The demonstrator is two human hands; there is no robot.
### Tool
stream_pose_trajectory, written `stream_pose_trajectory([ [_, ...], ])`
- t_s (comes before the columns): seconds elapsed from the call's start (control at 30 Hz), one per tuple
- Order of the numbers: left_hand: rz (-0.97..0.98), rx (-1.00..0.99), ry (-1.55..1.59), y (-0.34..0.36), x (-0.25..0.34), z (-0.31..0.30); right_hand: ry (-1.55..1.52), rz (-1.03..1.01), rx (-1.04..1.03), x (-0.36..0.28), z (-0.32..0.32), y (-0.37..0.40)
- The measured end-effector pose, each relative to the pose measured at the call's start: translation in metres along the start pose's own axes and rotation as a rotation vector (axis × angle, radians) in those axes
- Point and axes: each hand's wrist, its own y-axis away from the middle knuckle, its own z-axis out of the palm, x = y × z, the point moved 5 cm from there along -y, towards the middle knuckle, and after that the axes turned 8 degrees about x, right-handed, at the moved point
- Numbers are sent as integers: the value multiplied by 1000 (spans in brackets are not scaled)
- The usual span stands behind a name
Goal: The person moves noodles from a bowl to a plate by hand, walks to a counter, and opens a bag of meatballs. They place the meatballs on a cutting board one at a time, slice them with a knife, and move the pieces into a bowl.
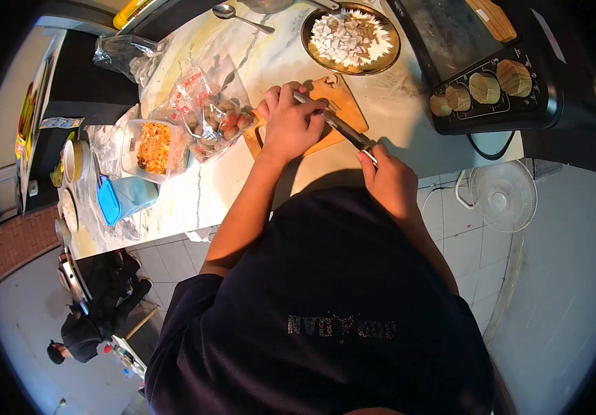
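The only lettering I can partly read is on my dark shirt (325, 277), at six o'clock, where a worn, speckled print sits upside down to my view; it seems to end in "DAN", and I can't make out the middle. At about half past ten, my clear plastic bag (197, 86) carries red print too blurred to read. Near eleven, a yellow object (130, 12) has dark marks, also illegible. At two o'clock, the black appliance (550, 104) shows small pale markings round its knobs (484, 88), too tiny to tell.
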Motion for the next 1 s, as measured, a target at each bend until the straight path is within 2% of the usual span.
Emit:
stream_pose_trajectory([
  [0.2, -88, 66, 50, -3, -8, -14, -18, 11, 2, 3, 2, 0],
  [0.3, -151, 90, 15, -3, -21, -18, -30, 79, 31, 8, -1, -2],
  [0.37, -131, 14, -50, 0, -28, -15, -12, 142, 26, 14, 0, -1],
  [0.5, -93, -77, -109, 2, -29, -15, -8, 135, 2, 16, 9, 1],
  [0.57, -10, -113, 23, -2, -25, -14, -2, 77, -38, 10, 12, -1],
  [0.7, 63, -185, 57, -23, -29, -13, -31, 50, -27, 8, 13, -6],
  [0.77, 139, -300, 122, -30, -28, -6, -74, 159, -72, 11, 10, -6],
  [1.0, 233, -571, 52, -56, -20, 13, -119, 200, -34, 22, 1, -4],
])
